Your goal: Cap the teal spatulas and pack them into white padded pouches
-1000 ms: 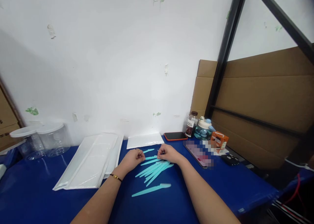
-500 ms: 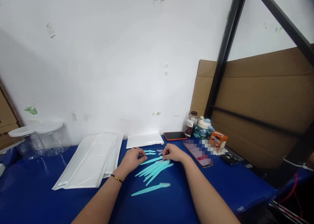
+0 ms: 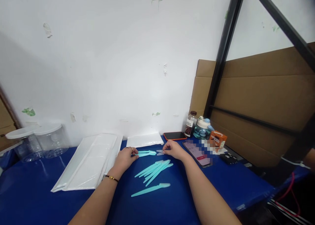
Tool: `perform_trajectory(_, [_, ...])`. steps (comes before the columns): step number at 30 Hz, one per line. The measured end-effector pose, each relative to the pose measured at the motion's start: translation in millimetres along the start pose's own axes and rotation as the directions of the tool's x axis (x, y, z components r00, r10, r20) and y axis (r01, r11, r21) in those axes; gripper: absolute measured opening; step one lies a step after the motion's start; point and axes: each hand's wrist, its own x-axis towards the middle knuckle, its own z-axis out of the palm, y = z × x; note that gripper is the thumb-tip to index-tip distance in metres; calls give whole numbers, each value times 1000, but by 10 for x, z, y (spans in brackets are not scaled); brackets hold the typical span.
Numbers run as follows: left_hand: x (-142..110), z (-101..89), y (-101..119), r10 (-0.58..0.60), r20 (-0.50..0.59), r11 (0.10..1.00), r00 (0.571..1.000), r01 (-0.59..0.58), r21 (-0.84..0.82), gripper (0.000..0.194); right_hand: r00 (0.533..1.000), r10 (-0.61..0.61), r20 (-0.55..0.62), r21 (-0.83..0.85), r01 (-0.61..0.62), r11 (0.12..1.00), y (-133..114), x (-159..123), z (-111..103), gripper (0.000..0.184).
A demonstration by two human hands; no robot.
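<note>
Turquoise eyebrow razors lie on the blue table. At the back, my left hand (image 3: 126, 157) pinches the handle end of an eyebrow razor (image 3: 147, 153), beside at least one more. My right hand (image 3: 173, 150) has thumb and fingers pinched on the end of a small clear blade cover (image 3: 159, 152), just right of the razor tips. Its fingertips partly hide the covers. Nearer me, several more razors (image 3: 155, 172) rest in a fanned pile. A single razor (image 3: 150, 190) lies apart in front of that pile.
White padded mailers (image 3: 86, 162) lie left, a white packet (image 3: 144, 140) at the back. Lidded clear jars (image 3: 52, 141) stand far left. To the right are an orange-edged phone (image 3: 175, 136), another phone (image 3: 197, 154), a brown-capped bottle (image 3: 190, 124), a blue jug (image 3: 202, 129) and an orange box (image 3: 218, 141).
The razor held between both hands has moved from above the pile to the back row. My left hand shifted left; my right hand moved back to the clear covers.
</note>
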Motion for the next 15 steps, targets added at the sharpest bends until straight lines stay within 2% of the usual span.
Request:
perform_trajectory(3, [-55, -3, 112, 48, 8, 997, 999, -48, -57, 23, 984, -41, 175, 74, 28, 997, -78, -41, 3, 11])
perform_trajectory(6, [-123, 28, 237, 101, 140, 988, 985, -83, -129, 29, 953, -51, 298, 88, 26, 996, -168, -67, 50, 13])
perform_trajectory(9, [-173, 71, 300, 123, 233, 984, 965, -88, -155, 27, 953, -45, 301, 75, 24, 997, -223, -77, 95, 12])
perform_trajectory(15, [-148, 92, 292, 90, 215, 991, 972, -67, -112, 21, 960, -55, 274, 67, 37, 997, -204, -68, 122, 9])
